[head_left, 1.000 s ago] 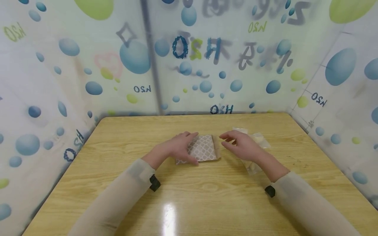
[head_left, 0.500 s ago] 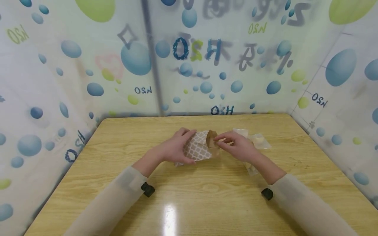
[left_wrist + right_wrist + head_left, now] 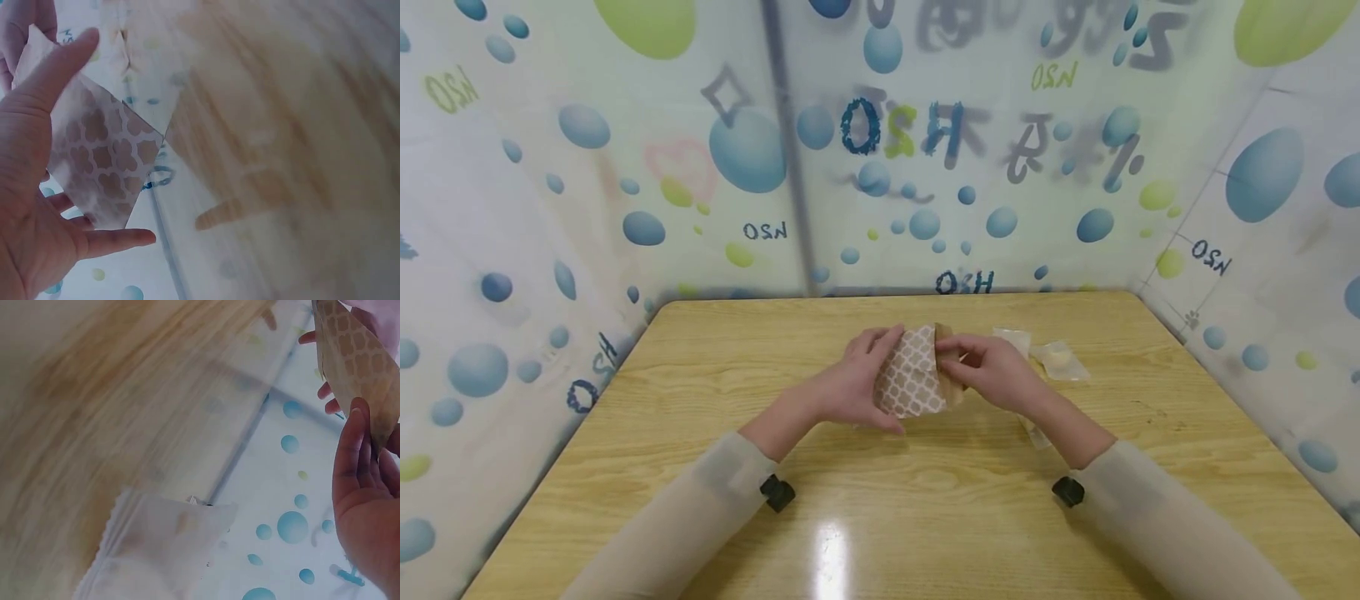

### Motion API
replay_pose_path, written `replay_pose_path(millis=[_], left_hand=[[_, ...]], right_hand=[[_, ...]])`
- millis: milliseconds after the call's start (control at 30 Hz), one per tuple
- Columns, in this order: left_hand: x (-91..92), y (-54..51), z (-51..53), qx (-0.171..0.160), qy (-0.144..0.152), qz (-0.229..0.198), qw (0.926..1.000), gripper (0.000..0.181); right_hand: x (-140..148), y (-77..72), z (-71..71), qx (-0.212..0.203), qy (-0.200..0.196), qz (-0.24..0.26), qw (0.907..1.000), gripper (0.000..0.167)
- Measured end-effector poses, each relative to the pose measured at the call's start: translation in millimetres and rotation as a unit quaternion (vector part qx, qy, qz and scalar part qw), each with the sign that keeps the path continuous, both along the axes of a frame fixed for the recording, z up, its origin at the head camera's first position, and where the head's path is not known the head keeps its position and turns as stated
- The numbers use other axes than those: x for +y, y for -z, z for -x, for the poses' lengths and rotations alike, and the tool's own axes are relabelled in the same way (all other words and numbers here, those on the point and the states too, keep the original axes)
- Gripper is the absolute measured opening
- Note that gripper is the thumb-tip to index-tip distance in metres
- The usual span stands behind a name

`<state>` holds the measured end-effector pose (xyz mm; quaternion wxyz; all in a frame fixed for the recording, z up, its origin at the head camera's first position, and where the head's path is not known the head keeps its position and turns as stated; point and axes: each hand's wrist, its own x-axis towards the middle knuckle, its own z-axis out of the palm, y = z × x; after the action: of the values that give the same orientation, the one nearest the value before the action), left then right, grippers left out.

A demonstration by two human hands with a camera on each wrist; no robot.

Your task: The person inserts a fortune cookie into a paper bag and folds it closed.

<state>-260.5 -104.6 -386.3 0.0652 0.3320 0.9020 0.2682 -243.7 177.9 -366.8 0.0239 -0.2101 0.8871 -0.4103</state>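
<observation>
Left hand and right hand hold a beige paper bag with a white lattice print

Nearest are the person's 2 off-white long sleeves, each with a small black block-shaped device at the underside of the wrist. Between them, a bright streak of glare lies on the light wood-grain table.

Farther in, the bag is near the middle of the table, tilted between the hands; whether its lower edge touches the wood I cannot tell. The left hand is spread wide around its left part, thumb at the near edge, fingers at the far edge and behind. The right hand is nearly closed, its thumb and bent fingers pinching the plain brown right end of the bag.

Right of the bag lie clear plastic packets with pale contents, partly hidden by the right hand; their number is unclear. The right wrist view shows a translucent packet with a serrated edge.

Beyond the table's far edge hangs a white cloth backdrop with blue and green dots and mirrored H2O lettering.
</observation>
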Motion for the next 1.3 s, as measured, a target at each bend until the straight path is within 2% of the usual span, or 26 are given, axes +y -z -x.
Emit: replay_pose_path(millis=[200, 367, 433, 633, 833, 1100, 1300], left_hand=[[0.3, 1.1, -0.6, 0.008, -0.008, -0.026, 0.9996, 0.133], [-3.9, 0.7, 1.6, 0.025, 0.011, -0.064, 0.9976, 0.104], [-5.0, 0.1, 2.5, 0.030, 0.017, -0.068, 0.9971, 0.099], [-8.2, -0.2, 2.6, 0.031, 0.012, -0.068, 0.9971, 0.106], [-11.7, -2.4, 0.0, 0.024, -0.001, -0.066, 0.9976, 0.112], [-17.4, -2.5, -0.8, 0.017, -0.004, -0.062, 0.9979, 0.112], [-17.9, -2.2, -0.4, 0.023, 0.002, -0.057, 0.9981, 0.110]], right_hand=[[-0.9, -3.3, -1.3, 0.001, 0.005, 0.002, 1.0000, 0.031], [2.3, -6.0, -2.6, -0.007, 0.014, 0.015, 0.9998, 0.031], [3.5, -7.3, -2.7, -0.011, 0.019, 0.017, 0.9996, 0.032], [11.7, -10.0, -3.7, -0.019, 0.006, 0.027, 0.9995, 0.033], [46.5, -14.3, -10.4, -0.024, 0.007, 0.014, 0.9996, 0.037], [104.2, -2.5, -17.4, -0.042, -0.001, -0.066, 0.9970, 0.029], [125.5, 2.9, -25.4, -0.020, -0.004, -0.132, 0.9910, 0.020]])
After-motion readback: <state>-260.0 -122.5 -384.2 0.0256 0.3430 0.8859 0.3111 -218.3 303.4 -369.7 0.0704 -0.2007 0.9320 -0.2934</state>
